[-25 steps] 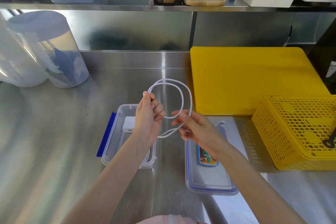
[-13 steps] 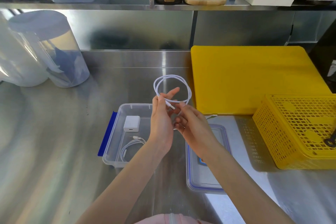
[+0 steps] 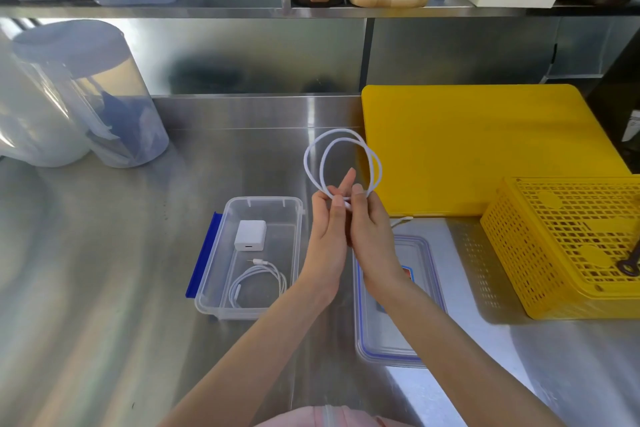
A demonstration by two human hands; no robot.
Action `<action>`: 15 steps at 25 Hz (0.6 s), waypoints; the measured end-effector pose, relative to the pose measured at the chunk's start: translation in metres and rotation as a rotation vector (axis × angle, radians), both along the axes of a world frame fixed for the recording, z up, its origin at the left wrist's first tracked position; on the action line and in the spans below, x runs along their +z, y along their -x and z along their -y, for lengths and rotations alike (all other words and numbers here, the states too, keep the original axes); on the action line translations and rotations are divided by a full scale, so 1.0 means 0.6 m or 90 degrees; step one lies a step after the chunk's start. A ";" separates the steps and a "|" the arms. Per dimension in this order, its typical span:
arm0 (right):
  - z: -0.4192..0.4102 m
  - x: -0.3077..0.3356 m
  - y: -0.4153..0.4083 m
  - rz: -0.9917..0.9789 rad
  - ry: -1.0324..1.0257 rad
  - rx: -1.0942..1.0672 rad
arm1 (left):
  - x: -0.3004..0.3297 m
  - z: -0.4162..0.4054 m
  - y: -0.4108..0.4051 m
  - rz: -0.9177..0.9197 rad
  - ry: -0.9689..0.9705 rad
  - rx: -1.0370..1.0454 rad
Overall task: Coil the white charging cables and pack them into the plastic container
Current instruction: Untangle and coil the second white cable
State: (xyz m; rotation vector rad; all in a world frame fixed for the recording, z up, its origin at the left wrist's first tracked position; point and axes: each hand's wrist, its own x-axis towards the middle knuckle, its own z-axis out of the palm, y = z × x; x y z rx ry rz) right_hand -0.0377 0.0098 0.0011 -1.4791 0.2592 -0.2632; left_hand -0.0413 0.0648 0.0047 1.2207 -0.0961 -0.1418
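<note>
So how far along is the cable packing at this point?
Done: one coiled cable already lies in the plastic container, beside a white charger block. In hand: the left hand and right hand pinch a second cable, looped above the counter. Left: put that coil in the container; the lid lies apart.
</note>
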 end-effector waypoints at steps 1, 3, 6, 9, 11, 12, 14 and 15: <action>0.002 -0.002 -0.002 0.017 0.009 -0.027 | -0.001 0.002 0.004 0.011 -0.011 -0.009; 0.008 -0.005 -0.005 0.035 0.016 -0.050 | -0.005 0.001 0.006 0.015 -0.006 -0.031; 0.033 -0.007 -0.002 0.037 0.074 0.001 | -0.007 -0.018 -0.005 -0.008 0.060 -0.100; 0.074 -0.009 0.006 0.061 0.207 0.147 | 0.008 -0.067 -0.030 -0.136 0.173 -0.126; 0.100 -0.008 0.009 0.056 0.330 0.264 | 0.024 -0.099 -0.050 -0.183 0.146 -0.156; 0.110 -0.005 0.010 0.049 0.407 0.317 | 0.033 -0.111 -0.059 -0.184 0.088 -0.185; 0.118 0.004 0.009 0.033 0.543 0.405 | 0.045 -0.119 -0.072 -0.143 -0.102 -0.256; 0.118 0.008 0.008 0.030 0.596 0.436 | 0.051 -0.117 -0.074 -0.093 -0.226 -0.297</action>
